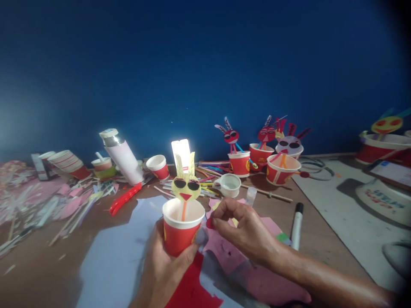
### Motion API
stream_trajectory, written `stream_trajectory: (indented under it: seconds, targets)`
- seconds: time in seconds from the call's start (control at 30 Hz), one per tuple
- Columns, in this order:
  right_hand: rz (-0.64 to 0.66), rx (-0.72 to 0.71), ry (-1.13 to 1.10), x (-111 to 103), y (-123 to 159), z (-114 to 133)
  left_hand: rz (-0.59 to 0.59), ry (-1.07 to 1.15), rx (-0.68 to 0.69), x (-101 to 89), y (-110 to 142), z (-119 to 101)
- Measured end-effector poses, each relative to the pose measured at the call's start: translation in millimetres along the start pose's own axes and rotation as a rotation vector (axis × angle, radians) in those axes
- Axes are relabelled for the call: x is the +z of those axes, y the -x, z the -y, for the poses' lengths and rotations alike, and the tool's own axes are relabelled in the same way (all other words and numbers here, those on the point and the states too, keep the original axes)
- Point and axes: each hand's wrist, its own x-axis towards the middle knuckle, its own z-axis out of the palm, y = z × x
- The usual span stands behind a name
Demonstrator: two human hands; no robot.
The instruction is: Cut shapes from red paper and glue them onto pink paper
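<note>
My left hand (pixel 167 261) is wrapped round a red paper cup (pixel 180 235) with a white rim, held upright at the middle of the view. From inside it rises a yellow paper face (pixel 186 188) with tall ears, black eyes and a red mouth, on an orange stem. Just right of the cup, my right hand (pixel 239 226) pinches a small red paper piece (pixel 210 223) between thumb and finger. Below the hands lie pink paper (pixel 221 252), red paper (pixel 192 282) and a pale blue sheet (pixel 105 256).
At the back right stand several red cups (pixel 239 163) with paper faces. A white bottle (pixel 123 158), a red-handled tool (pixel 125 199), a small white cup (pixel 229 186) and a lit phone (pixel 180 149) stand or lie behind. A marker (pixel 297 226) lies right; paper scraps (pixel 72 201) cover the left.
</note>
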Motion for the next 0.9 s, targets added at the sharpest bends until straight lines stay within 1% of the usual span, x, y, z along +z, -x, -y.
stream_trajectory:
  seconds: [0.17, 0.33, 0.47, 0.53, 0.6, 0.7, 0.77, 0.83, 0.9]
  targets:
    - [0.003, 0.005, -0.009, 0, 0, 1, -0.008, -0.042, 0.016, -0.8, 1, 0]
    - [-0.002, 0.017, -0.015, 1, 0, 0, 0.008, -0.039, 0.025, -1.9, 0, 0]
    - [0.021, 0.026, -0.029, 1, 0, -1, 0.013, -0.019, 0.005, -1.8, -1, -1]
    - [0.039, 0.016, -0.016, 0, 1, -1, 0.019, -0.017, 0.014, -1.0, -1, 0]
    - [0.035, -0.025, -0.019, 0, 1, -1, 0.010, 0.000, 0.035, 0.5, -1, 2]
    - [-0.015, -0.147, -0.063, -2, 1, 1, -0.017, 0.051, 0.066, 1.1, -3, 7]
    - [-0.057, -0.201, -0.076, -3, 2, 2, -0.045, 0.038, 0.095, -2.4, -7, 12]
    - [-0.083, -0.198, -0.055, -4, 3, 3, -0.099, -0.010, 0.110, -10.4, -15, 19]
    - [-0.076, -0.156, -0.033, -4, 5, 3, -0.196, -0.034, 0.074, -22.2, -27, 26]
